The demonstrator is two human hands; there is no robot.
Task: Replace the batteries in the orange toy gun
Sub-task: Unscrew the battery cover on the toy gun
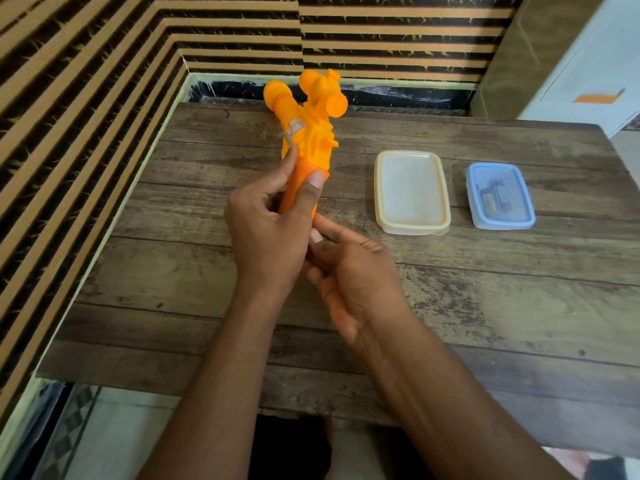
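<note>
The orange toy gun [313, 133] is held above the wooden table [485, 289], its bulky head pointing away from me and its handle toward me. My left hand [266, 233] grips the handle, thumb lying along its right side and forefinger on the left. My right hand [349, 271] is just below, its fingers curled at the butt of the handle; what they touch there is hidden behind my left hand. No loose batteries are in sight.
A larger clear box with a cream lid [412, 192] lies to the right of the toy. Further right stands a small blue-lidded box [498, 195] with small items inside. Striped walls close off the table's left and far sides.
</note>
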